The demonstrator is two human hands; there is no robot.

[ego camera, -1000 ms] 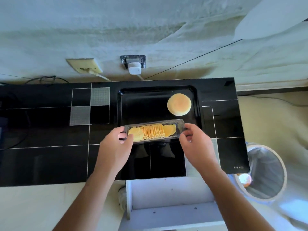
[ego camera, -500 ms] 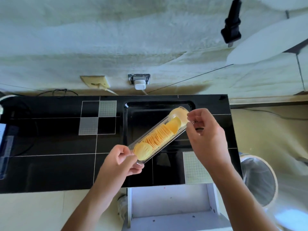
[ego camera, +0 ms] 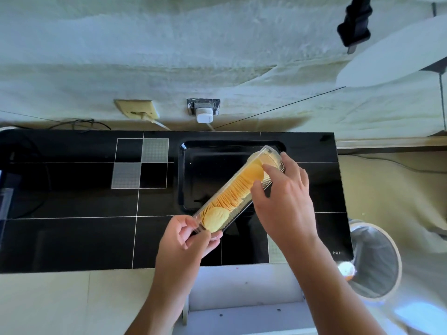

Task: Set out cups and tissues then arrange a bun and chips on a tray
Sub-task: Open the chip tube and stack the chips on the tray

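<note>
1. Clear chip container (ego camera: 238, 189) held slanted above black tray (ego camera: 193, 180) on worktop (ego camera: 72, 238).
2. Left hand (ego camera: 186, 240) pinches its near end, steadying it.
3. Right hand (ego camera: 283, 189) fingertips reach the chips (ego camera: 232, 197), probably to lift some out.

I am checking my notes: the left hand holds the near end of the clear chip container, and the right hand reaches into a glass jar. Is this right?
Not quite. In the head view the right hand reaches into the same clear chip container, not a glass jar. The left hand does hold its near end.
</note>
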